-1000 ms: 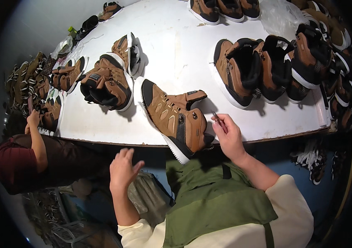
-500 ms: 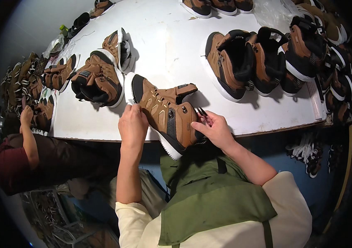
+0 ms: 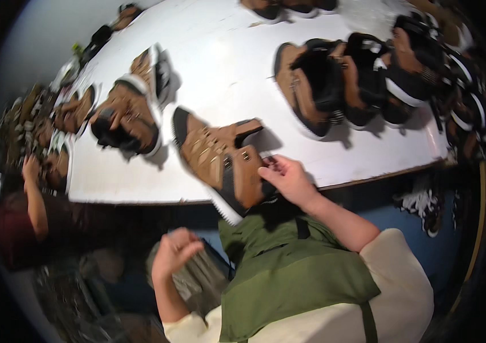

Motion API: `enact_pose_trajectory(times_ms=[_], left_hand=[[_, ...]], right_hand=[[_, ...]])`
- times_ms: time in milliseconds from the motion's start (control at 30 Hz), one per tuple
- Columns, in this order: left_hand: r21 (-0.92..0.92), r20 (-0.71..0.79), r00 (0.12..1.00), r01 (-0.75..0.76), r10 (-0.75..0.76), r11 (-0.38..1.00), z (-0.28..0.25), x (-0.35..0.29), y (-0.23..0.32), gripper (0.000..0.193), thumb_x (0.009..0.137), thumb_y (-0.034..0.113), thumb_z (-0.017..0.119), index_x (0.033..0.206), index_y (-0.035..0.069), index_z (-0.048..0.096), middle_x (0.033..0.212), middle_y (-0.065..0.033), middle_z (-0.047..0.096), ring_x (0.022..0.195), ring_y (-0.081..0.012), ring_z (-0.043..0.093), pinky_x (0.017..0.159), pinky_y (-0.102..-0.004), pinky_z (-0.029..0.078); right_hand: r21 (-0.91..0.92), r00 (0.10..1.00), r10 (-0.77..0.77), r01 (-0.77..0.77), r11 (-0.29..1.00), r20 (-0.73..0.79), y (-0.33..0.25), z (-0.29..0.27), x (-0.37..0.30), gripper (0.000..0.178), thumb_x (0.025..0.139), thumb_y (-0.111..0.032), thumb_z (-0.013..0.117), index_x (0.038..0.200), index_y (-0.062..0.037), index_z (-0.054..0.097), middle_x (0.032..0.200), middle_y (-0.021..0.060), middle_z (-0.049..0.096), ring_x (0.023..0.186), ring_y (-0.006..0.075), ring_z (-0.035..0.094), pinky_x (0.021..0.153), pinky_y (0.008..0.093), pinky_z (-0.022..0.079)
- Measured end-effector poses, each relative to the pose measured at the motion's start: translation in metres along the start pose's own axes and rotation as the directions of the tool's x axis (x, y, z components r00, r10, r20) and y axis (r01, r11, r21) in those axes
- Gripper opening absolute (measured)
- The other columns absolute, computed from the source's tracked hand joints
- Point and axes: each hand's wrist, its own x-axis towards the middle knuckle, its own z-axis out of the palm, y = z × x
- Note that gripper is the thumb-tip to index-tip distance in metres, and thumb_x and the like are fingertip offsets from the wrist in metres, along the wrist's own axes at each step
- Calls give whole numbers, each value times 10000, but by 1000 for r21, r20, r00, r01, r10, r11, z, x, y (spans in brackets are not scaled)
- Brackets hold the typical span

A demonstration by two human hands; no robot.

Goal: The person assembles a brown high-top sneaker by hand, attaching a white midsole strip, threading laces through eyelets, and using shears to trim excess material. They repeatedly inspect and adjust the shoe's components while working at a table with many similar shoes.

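Blurred frame. Thin dark tool (image 3: 267,158) mostly hidden by fingers, exact kind unclear; shoes (image 3: 299,7) at the white table's (image 3: 220,74) far end cut off by frame. Brown boot (image 3: 215,157): matte upper, black toe, ridged white sole, on its side across the table's near edge, heel overhanging. Right hand (image 3: 291,180) over that edge, pinched closed on tool, boot contact unclear. Left hand (image 3: 178,250) below table edge, half-curled, can't tell if holding anything.

This appears to be a shoe workshop: matching brown boots (image 3: 211,157) stand on a white counter (image 3: 220,74), piled footwear (image 3: 471,108) crowds one end, and the person wears a green apron (image 3: 300,291).
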Motion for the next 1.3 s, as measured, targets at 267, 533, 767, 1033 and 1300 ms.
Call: enact_pose_trajectory(times_ms=[267,533,767,1033,1300], left_hand=[[333,-190,951,295,-242,896,28,-30,-9,211,899,184,605,969,-7,662,999,-233,634,901,-339,615,819,-442,467],[57,-652,746,-130,136,990,12,54,42,352,909,46,540,1250,-24,493,1149,-153,564,964,-257,571,827,-349,479],[384,-559,673,-308,485,871,32,72,83,134,906,70,589,969,-33,647,1008,-154,626,928,-278,586,843,-369,464],[82,-609,699,-415,376,906,41,68,100,123,899,15,591,990,-62,621,1031,-159,604,952,-262,578,833,-354,475],[45,-292,719,-648,630,760,73,91,131,115,898,-1,567,991,-49,614,1114,-162,555,908,-228,595,669,-281,519]], right_hand=[[-385,936,-350,308,870,-41,-5,4,-8,187,951,-179,535,1018,-10,579,879,148,644,799,274,652,669,352,500],[-889,830,-553,200,412,-70,2,-108,-32,166,740,-55,634,901,-42,596,856,96,550,850,279,588,706,394,489],[-956,719,-691,140,258,-81,-16,-180,-43,228,754,-125,699,951,-29,639,1036,103,577,1001,273,570,882,389,468],[-676,258,-692,-593,437,-674,-70,-405,-83,331,792,-271,710,981,-6,645,1023,171,612,982,357,565,844,426,459],[-545,480,-314,-480,687,-819,-62,-456,-61,487,702,-313,778,1022,25,636,987,211,660,917,326,646,768,403,500]])
